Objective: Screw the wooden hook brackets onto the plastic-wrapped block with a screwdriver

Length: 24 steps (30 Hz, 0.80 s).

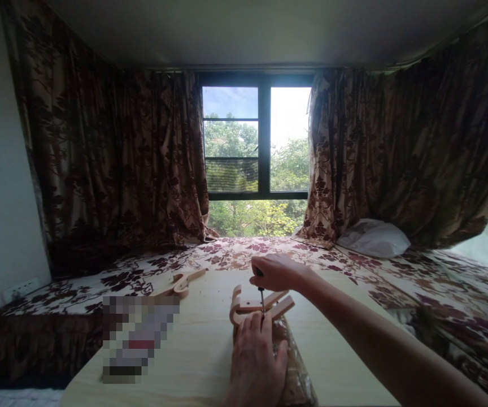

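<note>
My right hand (275, 271) is closed around the dark handle of a screwdriver (262, 297), whose thin shaft points down at a pale wooden piece (244, 308) with a curved left end. Below it, my left hand (256, 353) lies over the near side of the wooden piece, fingers pointing forward and close to the screwdriver's tip. The tip itself is hidden by those fingers. Under and beside my left hand is a package in shiny brown wrapping (297, 362). A small dark hole or screw shows on the wooden piece.
Another curved wooden piece (182, 282) lies at the table's back left. A blurred-out flat object (142, 339) is on the left of the pale table (193, 362). Behind are a flower-patterned cloth (235, 254), a white bag (373, 237), curtains and a window.
</note>
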Available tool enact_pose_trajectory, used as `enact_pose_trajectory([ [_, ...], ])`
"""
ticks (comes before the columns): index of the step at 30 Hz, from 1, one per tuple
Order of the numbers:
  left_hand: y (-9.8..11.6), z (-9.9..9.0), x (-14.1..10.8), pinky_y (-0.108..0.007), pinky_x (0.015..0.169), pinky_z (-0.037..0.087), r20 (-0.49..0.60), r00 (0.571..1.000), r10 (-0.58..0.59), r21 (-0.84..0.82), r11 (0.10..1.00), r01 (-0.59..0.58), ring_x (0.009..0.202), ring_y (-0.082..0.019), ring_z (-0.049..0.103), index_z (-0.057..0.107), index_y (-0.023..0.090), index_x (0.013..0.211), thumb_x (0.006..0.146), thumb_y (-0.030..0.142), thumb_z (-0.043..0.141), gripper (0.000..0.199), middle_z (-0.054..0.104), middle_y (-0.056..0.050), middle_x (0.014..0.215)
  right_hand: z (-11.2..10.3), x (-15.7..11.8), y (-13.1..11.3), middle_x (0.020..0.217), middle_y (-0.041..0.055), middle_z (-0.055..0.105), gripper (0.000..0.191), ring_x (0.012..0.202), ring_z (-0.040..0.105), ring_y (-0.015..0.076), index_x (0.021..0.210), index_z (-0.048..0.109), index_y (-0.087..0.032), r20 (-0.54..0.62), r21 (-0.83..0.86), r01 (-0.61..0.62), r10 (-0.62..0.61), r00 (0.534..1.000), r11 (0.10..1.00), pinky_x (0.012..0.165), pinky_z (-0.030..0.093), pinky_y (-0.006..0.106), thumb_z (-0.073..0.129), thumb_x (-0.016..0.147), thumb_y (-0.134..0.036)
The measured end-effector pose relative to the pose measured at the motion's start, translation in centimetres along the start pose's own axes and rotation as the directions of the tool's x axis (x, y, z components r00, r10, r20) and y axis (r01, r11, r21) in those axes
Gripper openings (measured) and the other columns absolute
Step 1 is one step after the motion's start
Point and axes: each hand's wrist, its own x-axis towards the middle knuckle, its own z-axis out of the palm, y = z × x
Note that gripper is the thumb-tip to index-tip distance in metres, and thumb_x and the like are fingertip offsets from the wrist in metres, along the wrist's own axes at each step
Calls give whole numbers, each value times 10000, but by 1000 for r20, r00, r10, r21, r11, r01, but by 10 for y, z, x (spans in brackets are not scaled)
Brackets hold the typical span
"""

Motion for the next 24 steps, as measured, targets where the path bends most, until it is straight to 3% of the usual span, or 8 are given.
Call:
enact_pose_trajectory([
  [4,-2,2,0,-431,1124,225,6,1000,1,6,1000,-1,1314,-297,351,441,118,1358,858,310,434,536,448,-135,1401,1,0,-2,1071,66,616,252,879,618,185,1111,584,-161,-2,-1,40,-40,999,999,748,521,383,546,917,-318],
  [9,-9,9,2,-447,1122,228,18,999,32,20,999,-32,1324,-315,348,433,104,1364,865,334,412,550,433,-154,1415,7,0,-6,1075,68,614,269,880,620,188,1131,573,-157,-41,-23,-12,11,999,1000,748,522,387,543,919,-320],
  [16,-2,4,0,-431,1130,210,36,999,-8,36,999,7,1338,-298,325,418,110,1373,871,319,416,544,412,-144,1431,-1,2,2,1067,64,618,240,875,618,182,1096,591,-163,26,12,49,-49,998,999,747,521,379,546,917,-316],
  [24,0,0,0,-419,1094,276,-47,999,25,-22,999,-27,1245,-285,419,502,134,1304,833,317,458,507,520,-123,1308,5,-1,10,1065,65,618,247,873,618,183,1094,591,-160,2,51,-36,36,999,998,746,521,379,541,919,-327],
])
